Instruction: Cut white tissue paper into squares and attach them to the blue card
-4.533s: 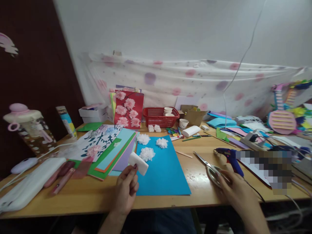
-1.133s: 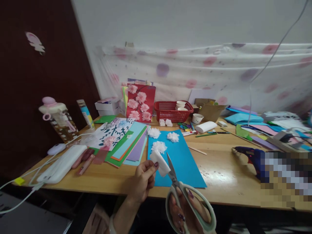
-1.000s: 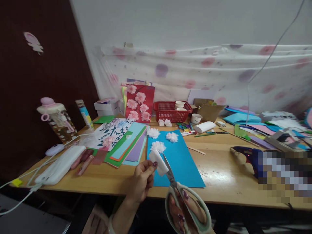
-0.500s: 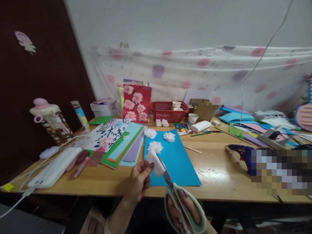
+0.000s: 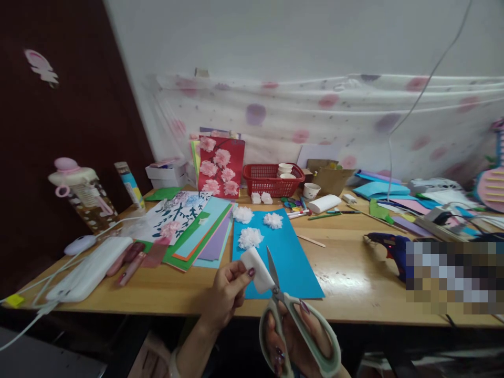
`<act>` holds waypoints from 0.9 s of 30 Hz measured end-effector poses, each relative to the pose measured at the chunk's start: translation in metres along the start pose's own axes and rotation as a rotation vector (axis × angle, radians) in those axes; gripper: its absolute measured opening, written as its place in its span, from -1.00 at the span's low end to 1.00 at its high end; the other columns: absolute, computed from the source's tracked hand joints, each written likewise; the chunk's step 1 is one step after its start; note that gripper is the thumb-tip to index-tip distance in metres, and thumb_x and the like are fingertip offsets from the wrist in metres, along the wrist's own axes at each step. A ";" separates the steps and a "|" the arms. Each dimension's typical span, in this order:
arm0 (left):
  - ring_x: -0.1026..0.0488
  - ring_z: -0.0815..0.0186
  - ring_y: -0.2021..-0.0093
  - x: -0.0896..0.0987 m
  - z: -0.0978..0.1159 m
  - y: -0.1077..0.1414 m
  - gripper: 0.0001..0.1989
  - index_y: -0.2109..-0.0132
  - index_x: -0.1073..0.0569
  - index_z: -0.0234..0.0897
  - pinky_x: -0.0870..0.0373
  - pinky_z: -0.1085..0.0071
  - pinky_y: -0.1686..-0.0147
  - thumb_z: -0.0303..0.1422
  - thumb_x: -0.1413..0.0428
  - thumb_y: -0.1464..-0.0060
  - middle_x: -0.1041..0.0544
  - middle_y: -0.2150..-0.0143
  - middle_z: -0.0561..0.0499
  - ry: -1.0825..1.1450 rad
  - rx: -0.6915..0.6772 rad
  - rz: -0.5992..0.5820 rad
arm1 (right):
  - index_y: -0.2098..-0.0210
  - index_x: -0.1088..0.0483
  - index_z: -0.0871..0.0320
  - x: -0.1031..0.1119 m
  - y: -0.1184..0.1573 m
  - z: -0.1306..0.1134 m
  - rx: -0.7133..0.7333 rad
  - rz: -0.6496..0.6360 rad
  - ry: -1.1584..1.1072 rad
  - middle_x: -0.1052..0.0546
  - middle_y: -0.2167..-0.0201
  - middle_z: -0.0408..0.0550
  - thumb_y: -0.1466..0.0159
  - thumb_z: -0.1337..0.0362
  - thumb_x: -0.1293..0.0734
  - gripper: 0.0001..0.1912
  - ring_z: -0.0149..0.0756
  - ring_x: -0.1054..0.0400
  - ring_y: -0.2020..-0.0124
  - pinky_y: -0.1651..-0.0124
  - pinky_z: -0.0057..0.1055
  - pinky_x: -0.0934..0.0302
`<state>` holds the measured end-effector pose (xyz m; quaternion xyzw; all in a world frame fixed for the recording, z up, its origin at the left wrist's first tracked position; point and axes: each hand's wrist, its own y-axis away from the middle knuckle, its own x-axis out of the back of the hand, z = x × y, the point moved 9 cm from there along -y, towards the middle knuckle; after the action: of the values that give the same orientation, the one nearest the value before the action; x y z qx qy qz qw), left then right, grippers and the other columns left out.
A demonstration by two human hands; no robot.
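Note:
Between thumb and fingers, my left hand [image 5: 228, 290] pinches a folded piece of white tissue paper [image 5: 258, 269]. My right hand [image 5: 297, 336] has its fingers through the handles of a pair of scissors [image 5: 276, 289], whose blades are parted. The upper blade reaches up along the tissue's right side; the other blade is largely hidden by it. Behind both hands lies a blue sheet of paper [image 5: 293, 262] on the table, carrying several white tissue flowers [image 5: 251, 238] near its far end.
A blue glue gun [image 5: 389, 248] lies at the right. Coloured papers [image 5: 212, 241], a white power bank [image 5: 92, 268] and a bottle [image 5: 84, 199] are on the left. A red basket [image 5: 271, 181] and a red card with pink flowers [image 5: 232, 157] stand at the back.
The scissors' handles have spread and the blades have opened wider. Both hands with the tissue have shifted slightly to the right and down.

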<state>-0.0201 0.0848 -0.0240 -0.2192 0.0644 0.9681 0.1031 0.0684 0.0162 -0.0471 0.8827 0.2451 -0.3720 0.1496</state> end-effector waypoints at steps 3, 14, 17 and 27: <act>0.16 0.64 0.73 -0.002 0.000 0.001 -0.55 0.45 -0.36 -0.31 0.24 0.63 0.75 -0.07 -0.37 0.20 -0.07 0.70 0.32 -0.043 0.007 -0.008 | 0.44 -0.48 0.20 -0.006 -0.002 -0.003 0.040 -0.029 0.014 -0.43 0.62 -0.10 -0.08 -0.29 -0.35 -0.40 -0.37 -0.37 0.61 0.56 -0.51 -0.32; 0.17 0.64 0.73 -0.004 -0.002 0.003 -0.56 0.42 -0.41 -0.33 0.25 0.62 0.75 -0.06 -0.36 0.21 -0.08 0.70 0.31 -0.058 0.027 -0.027 | 0.57 -0.37 0.08 0.008 -0.006 -0.001 0.062 0.121 0.110 -0.22 0.68 -0.21 0.02 -0.45 -0.27 -0.33 -0.42 -0.09 0.70 0.73 -0.49 -0.12; 0.17 0.64 0.74 -0.005 -0.002 0.001 -0.53 0.46 -0.37 -0.31 0.26 0.62 0.75 -0.05 -0.38 0.26 -0.07 0.71 0.32 -0.041 0.036 -0.023 | 0.57 -0.39 0.10 0.002 -0.006 -0.002 0.043 0.116 0.106 -0.20 0.71 -0.24 0.04 -0.40 -0.35 -0.36 -0.47 -0.05 0.73 0.74 -0.52 -0.09; 0.24 0.64 0.74 -0.005 -0.002 0.001 -0.50 0.51 -0.26 -0.25 0.28 0.63 0.76 -0.08 -0.39 0.29 -0.01 0.74 0.35 0.008 0.051 -0.022 | 0.61 -0.21 0.07 0.018 -0.007 0.005 -0.035 0.276 0.348 -0.08 0.86 -0.38 0.19 -0.48 -0.33 -0.28 -0.55 0.09 0.87 0.84 -0.58 0.09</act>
<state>-0.0150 0.0828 -0.0236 -0.2209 0.0871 0.9640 0.1192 0.0722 0.0258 -0.0648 0.9560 0.1508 -0.1858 0.1699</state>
